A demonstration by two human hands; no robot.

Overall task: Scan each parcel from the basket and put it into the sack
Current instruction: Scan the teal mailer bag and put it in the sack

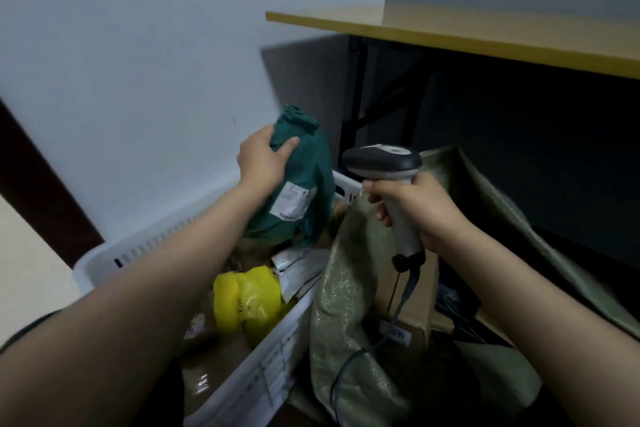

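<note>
Pale wall (pixel 138 45) across the upper left; yellow table top (pixel 485 35) at the upper right, dark below its front edge. White basket (pixel 145 246) along the lower left, its far long side close against the wall, its near side touching the green sack (pixel 346 288) at the lower middle. In the middle of the frame, left hand (pixel 259 159) gripping a green parcel (pixel 308 166) near its bunched top, thumb on the front, fingers curled behind, white label (pixel 292 201) facing the camera. Parcel held upright over the far end of the basket, close to the wall, open air above. Just right of it, right hand (pixel 419 208) wrapped round the handle of a scanner (pixel 381 159), scanner head pointing left, cable (pixel 405 291) hanging down. Yellow parcel (pixel 246 302) lower in the basket. Sack mouth open at the lower right, brown box (pixel 415 288) inside.
</note>
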